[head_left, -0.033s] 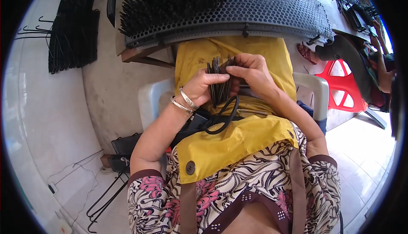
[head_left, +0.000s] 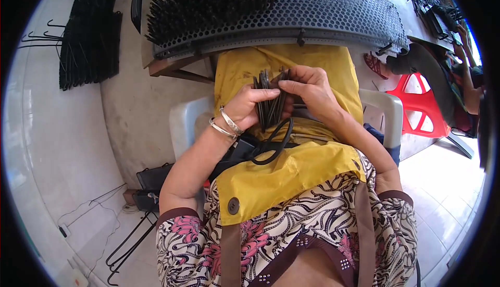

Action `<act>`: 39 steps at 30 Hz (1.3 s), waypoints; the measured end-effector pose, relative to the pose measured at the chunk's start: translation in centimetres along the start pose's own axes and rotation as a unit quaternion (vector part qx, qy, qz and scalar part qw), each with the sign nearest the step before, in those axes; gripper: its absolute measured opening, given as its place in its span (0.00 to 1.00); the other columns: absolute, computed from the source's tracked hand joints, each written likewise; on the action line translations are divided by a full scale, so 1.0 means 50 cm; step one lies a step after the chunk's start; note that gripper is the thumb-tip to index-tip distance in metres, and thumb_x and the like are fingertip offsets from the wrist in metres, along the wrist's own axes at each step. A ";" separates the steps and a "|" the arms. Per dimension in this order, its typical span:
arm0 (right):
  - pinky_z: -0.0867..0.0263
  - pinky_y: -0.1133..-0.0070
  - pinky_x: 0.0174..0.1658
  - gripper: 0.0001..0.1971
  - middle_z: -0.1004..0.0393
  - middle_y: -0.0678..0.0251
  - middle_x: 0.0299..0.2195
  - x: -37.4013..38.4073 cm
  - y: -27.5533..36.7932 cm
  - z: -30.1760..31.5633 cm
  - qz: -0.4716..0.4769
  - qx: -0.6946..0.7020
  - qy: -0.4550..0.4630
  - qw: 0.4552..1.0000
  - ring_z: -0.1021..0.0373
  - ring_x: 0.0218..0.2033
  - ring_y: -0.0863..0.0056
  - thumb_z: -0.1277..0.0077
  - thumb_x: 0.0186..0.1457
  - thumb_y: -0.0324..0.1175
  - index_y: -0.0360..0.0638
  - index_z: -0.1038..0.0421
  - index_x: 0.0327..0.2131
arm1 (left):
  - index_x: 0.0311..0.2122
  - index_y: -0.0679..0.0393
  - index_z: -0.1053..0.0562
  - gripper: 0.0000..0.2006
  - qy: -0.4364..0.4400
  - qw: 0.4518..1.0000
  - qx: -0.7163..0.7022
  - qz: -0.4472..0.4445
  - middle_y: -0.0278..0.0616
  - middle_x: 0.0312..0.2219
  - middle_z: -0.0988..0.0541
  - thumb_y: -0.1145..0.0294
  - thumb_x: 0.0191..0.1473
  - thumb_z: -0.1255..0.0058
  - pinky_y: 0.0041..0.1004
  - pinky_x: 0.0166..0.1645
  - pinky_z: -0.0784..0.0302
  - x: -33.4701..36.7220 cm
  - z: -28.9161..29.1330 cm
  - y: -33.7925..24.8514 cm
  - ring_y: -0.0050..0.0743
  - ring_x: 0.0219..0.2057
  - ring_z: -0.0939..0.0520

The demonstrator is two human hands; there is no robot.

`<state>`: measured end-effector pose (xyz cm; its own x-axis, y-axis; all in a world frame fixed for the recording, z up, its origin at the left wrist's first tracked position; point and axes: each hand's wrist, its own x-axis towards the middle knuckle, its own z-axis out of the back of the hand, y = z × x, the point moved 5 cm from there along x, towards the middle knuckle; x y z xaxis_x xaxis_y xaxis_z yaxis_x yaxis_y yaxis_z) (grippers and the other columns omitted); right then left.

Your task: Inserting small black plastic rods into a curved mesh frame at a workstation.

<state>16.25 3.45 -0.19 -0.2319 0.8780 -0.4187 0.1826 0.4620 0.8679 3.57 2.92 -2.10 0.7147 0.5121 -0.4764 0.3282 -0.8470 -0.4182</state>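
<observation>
Bundle (head_left: 266, 108) of thin dark strips, above lap of yellow apron (head_left: 325, 60). Left hand (head_left: 245, 104): curled closed around bundle, thumb across it. Right hand (head_left: 312, 90): thumb and index finger pinched at its upper right end. 2 bracelets (head_left: 227, 125) on left wrist.

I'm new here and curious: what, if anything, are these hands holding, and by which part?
A bundle of thin, dark, stick-like pieces: the left hand grips its left side; the right hand pinches its upper right edge.

I view workshop: black rods (head_left: 213, 5) massed on perforated tray (head_left: 338, 13), rod stack (head_left: 88, 37) left of tray, co-worker (head_left: 440, 84) right.
</observation>
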 end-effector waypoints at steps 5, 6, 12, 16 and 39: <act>0.37 0.88 0.23 0.04 0.27 0.67 0.23 -0.006 -0.003 0.009 0.023 0.006 -0.029 0.999 0.35 0.19 0.86 0.52 0.50 0.25 0.33 0.30 0.29 | 0.39 0.66 0.31 0.11 -0.044 0.999 -0.015 -0.005 0.48 0.30 0.24 0.78 0.47 0.51 0.35 0.38 0.22 -0.001 0.005 0.000 0.40 0.31 0.21; 0.36 0.87 0.23 0.04 0.27 0.66 0.23 -0.007 -0.001 0.009 0.040 -0.009 -0.032 0.999 0.34 0.19 0.85 0.51 0.50 0.25 0.33 0.30 0.29 | 0.37 0.66 0.30 0.10 -0.060 0.998 -0.001 -0.016 0.48 0.30 0.24 0.79 0.47 0.51 0.35 0.36 0.22 -0.003 0.007 -0.002 0.39 0.30 0.21; 0.36 0.87 0.24 0.04 0.27 0.66 0.22 -0.013 0.006 0.005 0.046 -0.030 -0.041 0.998 0.33 0.19 0.83 0.49 0.48 0.23 0.32 0.31 0.29 | 0.31 0.64 0.31 0.06 -0.088 0.994 0.023 -0.051 0.46 0.26 0.24 0.81 0.45 0.49 0.37 0.31 0.21 -0.004 0.011 -0.006 0.38 0.26 0.21; 0.36 0.87 0.23 0.04 0.28 0.67 0.21 -0.017 0.011 0.008 0.052 -0.034 -0.066 0.996 0.33 0.18 0.83 0.48 0.46 0.22 0.32 0.31 0.28 | 0.31 0.64 0.30 0.06 -0.120 0.989 0.046 -0.073 0.48 0.27 0.24 0.82 0.45 0.49 0.37 0.34 0.21 -0.008 0.017 -0.008 0.40 0.28 0.21; 0.28 0.77 0.29 0.02 0.27 0.62 0.26 0.049 0.154 0.055 0.095 0.092 -0.035 0.991 0.29 0.25 0.73 0.52 0.49 0.22 0.32 0.31 0.28 | 0.28 0.63 0.35 0.07 -0.163 0.975 -0.060 -0.137 0.46 0.23 0.26 0.81 0.45 0.49 0.36 0.30 0.21 -0.008 0.038 -0.024 0.39 0.25 0.22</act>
<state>19.70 9.53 4.75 -0.1112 0.9547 -0.2759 0.3883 0.2973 0.8723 1.73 4.03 -2.88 0.3627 0.7228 -0.5882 0.5627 -0.6730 -0.4800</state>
